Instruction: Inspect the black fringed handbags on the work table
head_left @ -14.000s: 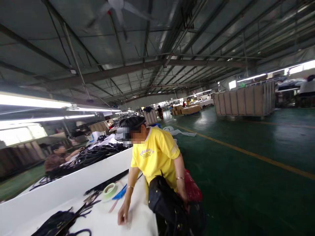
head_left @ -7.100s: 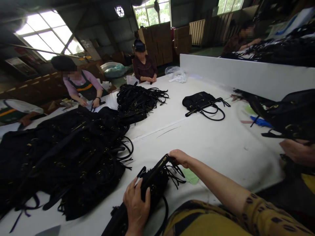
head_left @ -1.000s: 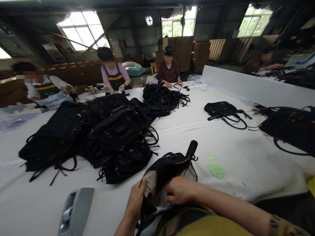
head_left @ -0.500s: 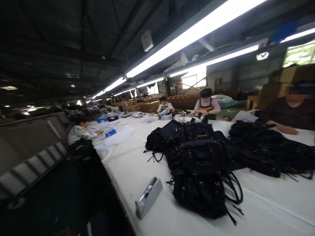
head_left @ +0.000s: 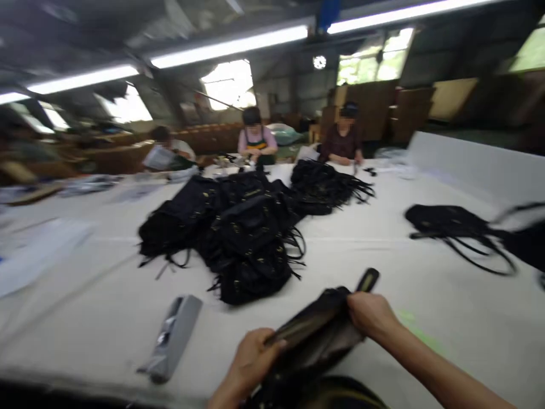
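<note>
Your left hand (head_left: 255, 358) and right hand (head_left: 369, 313) both closed on the black bag (head_left: 313, 335), gripping opposite ends of its rim, grey tape dispenser (head_left: 172, 338) on the white table (head_left: 370, 250) just left.

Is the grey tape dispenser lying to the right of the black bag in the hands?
No, the grey tape dispenser lies left of the black bag.

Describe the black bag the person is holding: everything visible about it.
The black bag is a soft, dark handbag, apparently fabric, blurred by motion. It lies tilted at the near edge of the white table, its top edge running up to the right. A dark strap end with a yellowish trim pokes out past that edge. The left hand grips its lower left end, the right hand pinches the upper right end. Its lower part is cut off by the frame.
</note>
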`<action>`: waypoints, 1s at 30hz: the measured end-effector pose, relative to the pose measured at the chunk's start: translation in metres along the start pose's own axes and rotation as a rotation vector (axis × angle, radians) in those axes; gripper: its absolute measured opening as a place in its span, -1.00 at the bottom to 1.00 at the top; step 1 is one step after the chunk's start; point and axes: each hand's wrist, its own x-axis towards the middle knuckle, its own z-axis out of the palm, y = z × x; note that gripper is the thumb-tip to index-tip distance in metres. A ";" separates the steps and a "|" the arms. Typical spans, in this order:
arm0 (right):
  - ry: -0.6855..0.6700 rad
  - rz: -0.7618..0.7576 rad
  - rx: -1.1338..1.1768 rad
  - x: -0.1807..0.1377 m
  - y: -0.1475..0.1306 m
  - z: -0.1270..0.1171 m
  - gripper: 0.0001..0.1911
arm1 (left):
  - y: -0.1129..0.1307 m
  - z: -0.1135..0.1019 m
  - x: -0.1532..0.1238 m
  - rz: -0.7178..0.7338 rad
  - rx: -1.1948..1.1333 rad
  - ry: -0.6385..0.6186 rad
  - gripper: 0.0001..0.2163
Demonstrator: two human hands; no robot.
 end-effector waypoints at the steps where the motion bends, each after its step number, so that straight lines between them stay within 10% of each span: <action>1: -0.048 0.051 -0.039 -0.011 0.017 0.003 -0.76 | -0.003 -0.002 0.007 0.036 0.027 -0.037 -0.67; 7: -0.119 0.062 -0.105 -0.016 0.028 0.014 -0.86 | -0.009 -0.010 0.032 0.009 0.340 -0.193 -0.70; 13: -0.039 -0.365 -0.096 -0.016 0.005 0.022 -0.86 | 0.026 -0.006 0.040 0.106 0.525 -0.175 -0.69; 24: -0.066 -0.690 -0.142 -0.052 0.000 0.078 -0.87 | 0.025 -0.018 0.068 -0.147 0.647 0.086 -0.59; 30: -0.027 -0.544 -0.162 -0.041 -0.001 0.060 -0.89 | 0.022 0.007 0.059 0.454 0.759 0.395 -0.57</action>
